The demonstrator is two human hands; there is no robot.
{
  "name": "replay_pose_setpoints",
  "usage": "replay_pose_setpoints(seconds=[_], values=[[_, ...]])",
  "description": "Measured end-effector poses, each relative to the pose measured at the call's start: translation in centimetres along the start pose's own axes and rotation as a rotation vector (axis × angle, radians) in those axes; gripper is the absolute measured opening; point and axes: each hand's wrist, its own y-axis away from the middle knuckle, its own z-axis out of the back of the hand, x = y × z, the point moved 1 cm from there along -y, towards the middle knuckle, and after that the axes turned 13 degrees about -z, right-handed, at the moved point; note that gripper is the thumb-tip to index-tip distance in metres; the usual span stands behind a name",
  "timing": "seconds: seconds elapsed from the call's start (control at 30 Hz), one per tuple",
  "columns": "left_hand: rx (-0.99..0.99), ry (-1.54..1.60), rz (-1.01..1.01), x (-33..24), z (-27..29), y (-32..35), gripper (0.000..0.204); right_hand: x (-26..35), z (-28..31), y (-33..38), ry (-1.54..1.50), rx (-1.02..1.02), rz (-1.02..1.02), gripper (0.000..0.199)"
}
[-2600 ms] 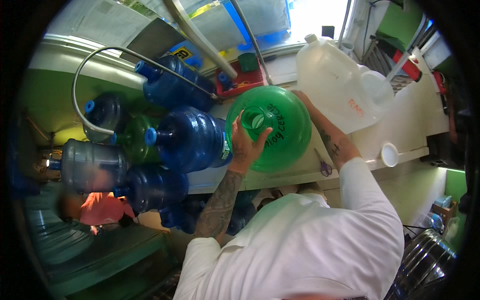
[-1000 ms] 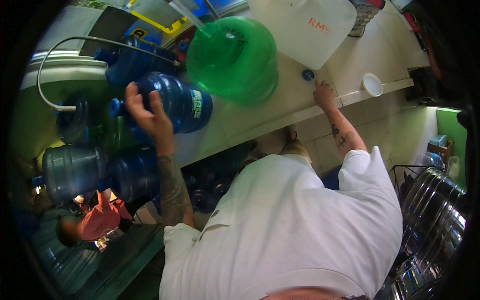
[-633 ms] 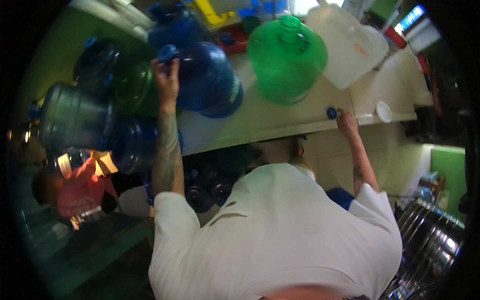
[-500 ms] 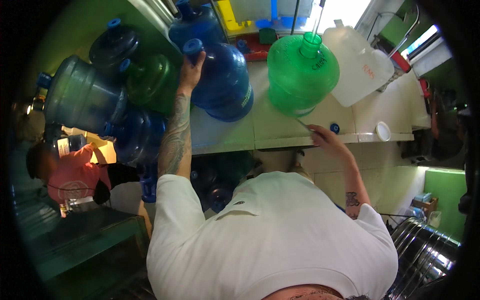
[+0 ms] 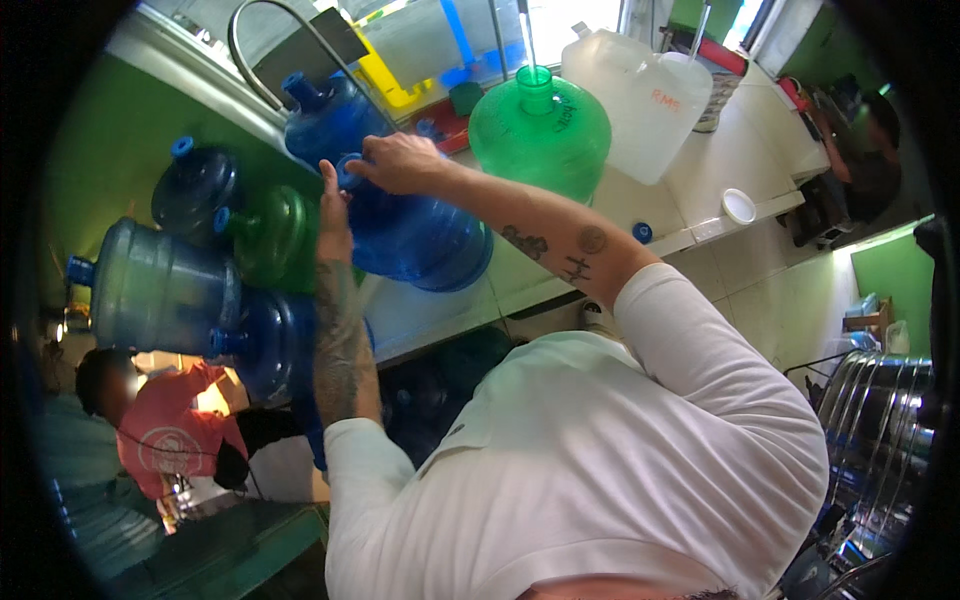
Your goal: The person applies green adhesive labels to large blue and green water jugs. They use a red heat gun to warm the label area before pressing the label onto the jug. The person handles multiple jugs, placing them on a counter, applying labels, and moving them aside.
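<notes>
A large blue water jug (image 5: pixel 425 245) stands on the counter, its blue cap (image 5: pixel 349 170) toward the far left. My left hand (image 5: pixel 335 215) is closed round the near-left side of its neck, one digit pointing up beside the cap. Over the cap, my right hand (image 5: pixel 400 163) has its fingers bent and pressed together. Whatever lies in them is hidden; the thin pointed tool seen earlier does not show. To the right stands a translucent green jug (image 5: pixel 540 135) with a clear tube in its open mouth. Behind my hands is another capped blue jug (image 5: pixel 335 120).
A whitish square-sided container (image 5: pixel 640 105) stands right of the green jug. A loose blue cap (image 5: pixel 642 232) and a white lid (image 5: pixel 738 206) lie near the counter's front edge (image 5: pixel 690 240). Several jugs, one green (image 5: pixel 270 235), are stacked at left. A person in a pink shirt (image 5: pixel 175 425) is beyond them.
My right hand has swung left from the counter's front edge to the blue jug's cap. My left hand remains at the jug's neck. The whole view has shifted and tilted.
</notes>
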Motion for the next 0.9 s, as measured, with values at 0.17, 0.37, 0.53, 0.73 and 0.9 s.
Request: replay_pose_setpoints(seconds=[0.17,0.37,0.53,0.73,0.9], values=[[0.259,0.034,-0.076,-1.9,-1.2,-2.2,0.05,0.7,0.2,0.0,-0.023,-0.022,-0.018,0.049],[0.071,0.509,-0.221,1.9,-1.5,-1.9,0.042,1.6,0.3,0.2,-0.081,-0.027,0.085,0.041],[0.414,0.099,-0.448,1.6,0.1,0.2,0.059,0.5,2.9,2.6,-0.245,-0.079,0.151,0.04],[0.195,-0.47,-0.636,2.7,-0.4,3.9,0.059,-14.0,-3.6,15.0,-0.284,0.15,0.147,0.022],[0.092,-0.446,-0.722,3.3,-0.8,3.6,0.057,-31.3,-14.2,17.1,0.352,0.178,-0.495,0.045]])
